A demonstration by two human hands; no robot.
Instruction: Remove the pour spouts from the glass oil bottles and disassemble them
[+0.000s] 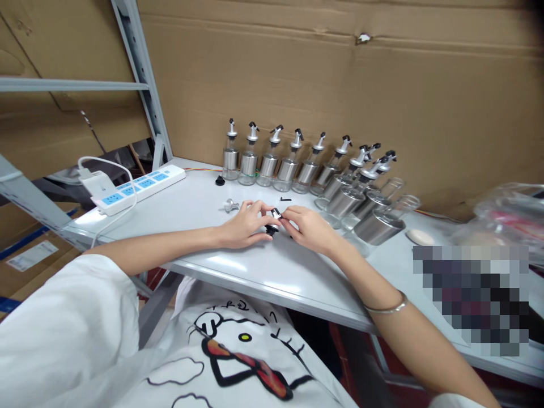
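Close to the table's front edge, my left hand (246,228) and my right hand (312,228) meet at a small black-and-silver pour spout (276,213). Fingers of both hands are closed on it from either side. A black ribbed stopper (271,230) shows just beneath the spout, by my left thumb; whether it is joined to the spout I cannot tell. Left of my left hand lies a silver spout piece (230,205). Another black stopper (220,181) rests farther back, and a thin black lever (285,199) lies just beyond my fingertips.
Several glass bottles with steel sleeves (287,173) and pour spouts line the back of the table (255,272). Two at the right, including an open bottle (380,225), have no spouts. A power strip (142,190) lies left; a plastic bag (510,215) and white oval object (420,237) are right.
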